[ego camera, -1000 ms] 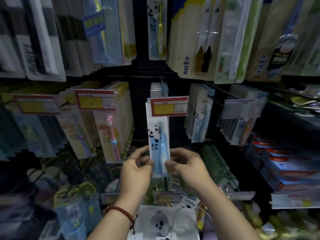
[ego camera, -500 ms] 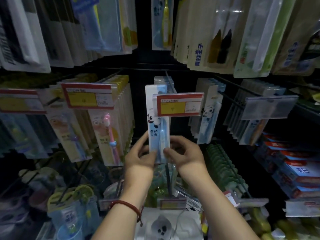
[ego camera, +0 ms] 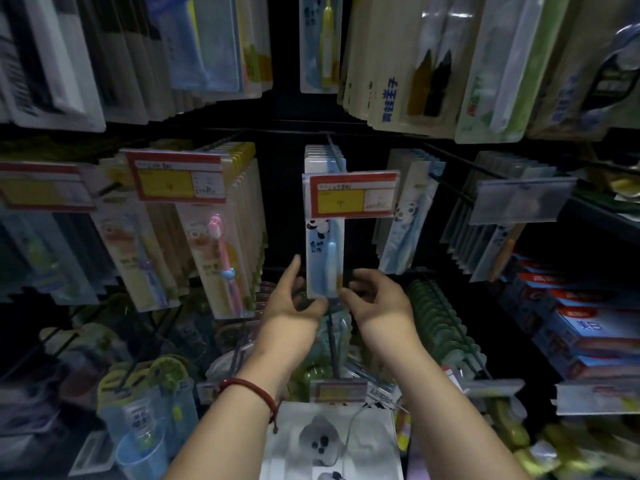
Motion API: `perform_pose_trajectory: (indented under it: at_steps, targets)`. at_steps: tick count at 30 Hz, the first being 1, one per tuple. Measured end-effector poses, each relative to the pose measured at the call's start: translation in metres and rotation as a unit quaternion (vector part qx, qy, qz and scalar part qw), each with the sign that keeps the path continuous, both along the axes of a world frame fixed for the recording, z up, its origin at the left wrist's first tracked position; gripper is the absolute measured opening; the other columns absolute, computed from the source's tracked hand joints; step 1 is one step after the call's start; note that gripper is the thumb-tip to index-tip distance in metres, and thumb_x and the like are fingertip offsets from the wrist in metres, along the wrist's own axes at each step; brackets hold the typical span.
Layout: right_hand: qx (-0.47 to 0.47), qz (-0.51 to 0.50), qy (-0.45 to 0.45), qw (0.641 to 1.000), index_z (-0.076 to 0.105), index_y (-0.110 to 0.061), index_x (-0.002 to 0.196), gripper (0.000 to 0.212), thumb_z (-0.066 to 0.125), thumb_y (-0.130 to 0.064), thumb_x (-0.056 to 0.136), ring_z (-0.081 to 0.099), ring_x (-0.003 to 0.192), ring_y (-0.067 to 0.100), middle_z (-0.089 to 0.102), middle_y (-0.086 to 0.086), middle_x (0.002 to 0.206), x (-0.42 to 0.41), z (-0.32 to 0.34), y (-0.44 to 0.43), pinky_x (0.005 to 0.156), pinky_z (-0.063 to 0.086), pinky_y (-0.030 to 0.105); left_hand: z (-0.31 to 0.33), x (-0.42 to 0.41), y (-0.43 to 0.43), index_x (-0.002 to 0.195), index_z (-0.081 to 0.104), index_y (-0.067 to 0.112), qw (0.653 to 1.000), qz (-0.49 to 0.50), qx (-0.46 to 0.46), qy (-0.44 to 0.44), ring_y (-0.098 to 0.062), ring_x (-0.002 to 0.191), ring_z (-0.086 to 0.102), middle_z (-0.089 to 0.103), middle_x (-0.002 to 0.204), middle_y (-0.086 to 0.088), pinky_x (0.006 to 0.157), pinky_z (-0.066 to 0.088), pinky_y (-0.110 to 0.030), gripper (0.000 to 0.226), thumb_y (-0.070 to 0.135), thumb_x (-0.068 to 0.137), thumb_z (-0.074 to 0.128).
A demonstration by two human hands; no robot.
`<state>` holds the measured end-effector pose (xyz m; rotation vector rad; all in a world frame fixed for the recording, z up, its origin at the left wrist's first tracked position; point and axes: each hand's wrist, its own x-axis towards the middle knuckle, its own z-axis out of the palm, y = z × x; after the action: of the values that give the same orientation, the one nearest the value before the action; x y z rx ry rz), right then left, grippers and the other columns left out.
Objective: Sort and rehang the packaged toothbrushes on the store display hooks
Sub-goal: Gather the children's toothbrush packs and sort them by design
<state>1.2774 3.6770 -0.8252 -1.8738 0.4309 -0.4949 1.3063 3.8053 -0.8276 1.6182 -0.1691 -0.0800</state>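
Observation:
A blue panda toothbrush pack [ego camera: 325, 258] hangs at the front of the middle display hook [ego camera: 334, 150], behind a red and yellow price tag [ego camera: 353, 195]. Its top edge is hidden by the tag. My left hand [ego camera: 292, 303] cups the pack's lower left corner, thumb under its bottom edge. My right hand [ego camera: 375, 299] pinches the lower right corner with its fingertips. More packs of the same kind sit behind it on the hook.
Pink and yellow children's toothbrush packs [ego camera: 221, 244] hang on the left, panda packs [ego camera: 405, 220] on the right. Larger packs [ego camera: 433, 71] hang overhead. Boxed toothpaste [ego camera: 588, 323] fills the right shelf. Green items [ego camera: 440, 320] and cup sets [ego camera: 145, 410] hang below.
Both hands have lifted the panda pack up to the middle hook. It now hangs behind the price tag, and my fingers have slid down to its bottom corners.

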Motion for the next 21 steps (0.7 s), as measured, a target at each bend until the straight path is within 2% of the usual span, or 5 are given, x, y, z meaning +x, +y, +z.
perform_pose_trajectory:
  at_steps: [4,8,15,18,21]
  targets:
    - [-0.143,0.018,0.006,0.99,0.056,-0.018,0.14,0.047,0.069,-0.021,0.095,0.058,0.125,0.02,0.061,0.002,0.136,-0.035,0.005,0.01,0.106,0.049,0.036,0.004,-0.026,0.013,0.156,0.04,0.031,0.978,0.002,0.183,-0.101,-0.011,0.133,0.05,0.048,0.154,0.002,0.105,0.044,-0.028,0.07,0.017,0.095,0.071]
    - [-0.284,0.042,0.033,0.957,0.049,-0.022,0.145,0.051,0.064,-0.03,0.097,0.055,0.127,0.02,0.053,0.001,0.142,-0.077,0.032,0.02,0.104,0.048,0.037,0.022,-0.066,0.035,0.153,0.042,0.03,0.937,-0.026,0.297,-0.185,-0.016,0.133,0.052,0.048,0.148,0.002,0.108,0.045,-0.027,0.062,0.025,0.098,0.068]
    - [-0.483,0.089,0.076,0.868,0.039,-0.021,0.149,0.058,0.061,-0.033,0.096,0.047,0.133,0.028,0.045,0.002,0.147,-0.147,0.116,0.041,0.107,0.046,0.045,0.099,-0.13,0.074,0.156,0.032,0.029,0.822,-0.072,0.483,-0.294,-0.023,0.138,0.046,0.043,0.148,0.003,0.114,0.042,-0.042,0.062,0.037,0.101,0.059]
    - [-0.509,0.09,0.066,0.854,0.038,-0.022,0.148,0.058,0.06,-0.037,0.096,0.047,0.132,0.028,0.043,0.001,0.146,-0.17,0.152,0.047,0.108,0.044,0.045,0.145,-0.154,0.082,0.154,0.034,0.029,0.777,-0.066,0.523,-0.344,-0.023,0.133,0.048,0.047,0.144,0.002,0.111,0.044,-0.043,0.057,0.045,0.103,0.053]
    - [-0.47,0.08,0.009,0.879,0.043,-0.023,0.146,0.053,0.058,-0.039,0.098,0.049,0.129,0.023,0.047,-0.002,0.143,-0.186,0.19,0.052,0.105,0.047,0.041,0.187,-0.168,0.087,0.144,0.044,0.029,0.795,-0.035,0.48,-0.368,-0.02,0.127,0.051,0.053,0.135,0.004,0.107,0.047,-0.043,0.045,0.047,0.103,0.051]
